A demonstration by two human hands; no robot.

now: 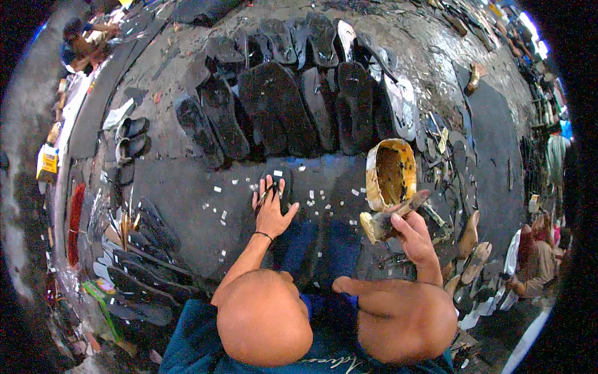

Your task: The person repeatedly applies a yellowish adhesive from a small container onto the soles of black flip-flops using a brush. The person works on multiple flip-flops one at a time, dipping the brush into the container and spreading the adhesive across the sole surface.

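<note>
My left hand [270,209] lies with fingers spread on a dark flat piece [284,202] on the dark work surface. A thin dark strip shows by its fingers; I cannot tell whether they grip it. My right hand [416,235] is closed around a wide brush [381,225] with pale, caked bristles pointing left. The brush is just below an open, crusted tub [372,177] with brown stuff inside. Ahead of my hands, several black shoe soles [274,103] lie side by side in rows.
White scraps [311,194] dot the surface. Tools and sandals [132,137] lie at left, with more dark soles [140,287] at lower left. Wooden shoe lasts [476,262] lie at right. Another person [84,47] is at upper left, and one [537,262] at far right.
</note>
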